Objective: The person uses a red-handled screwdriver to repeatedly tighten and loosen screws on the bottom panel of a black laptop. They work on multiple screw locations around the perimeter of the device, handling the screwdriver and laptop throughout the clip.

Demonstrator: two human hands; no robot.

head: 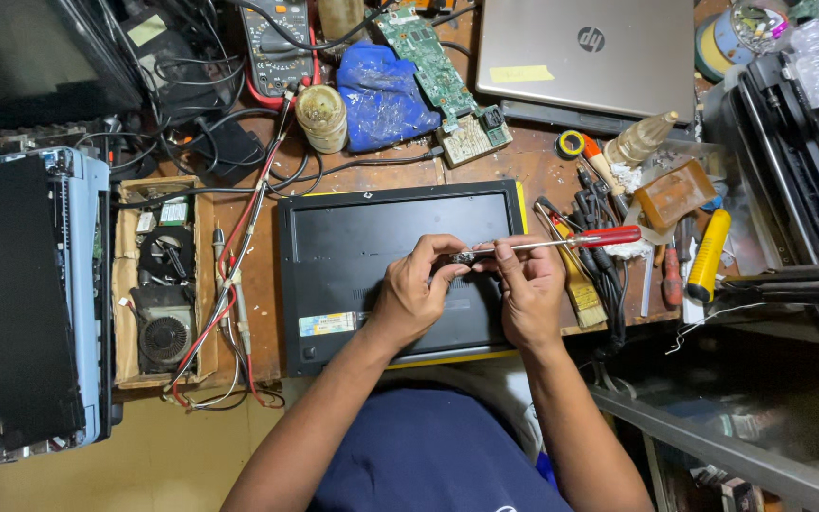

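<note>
Screwdriver [561, 241] pinched in right hand [528, 289], tip at small part [462, 256] gripped by left hand [414, 294] over laptop [334, 237]: best kept steady, in line.

Two hands are in view, the left hand [414, 294] and the right hand [530, 289], above one upturned black laptop [353, 256]; one closed silver laptop [585, 57] lies at the far edge of the surface [263, 284]. Also counted: one red-handled screwdriver [561, 241], one yellow-handled tool [709, 254], one multimeter [278, 43], one green circuit board [433, 66], one cooling fan [163, 332], one cardboard tray [125, 284], one blue cloth [383, 95].
</note>
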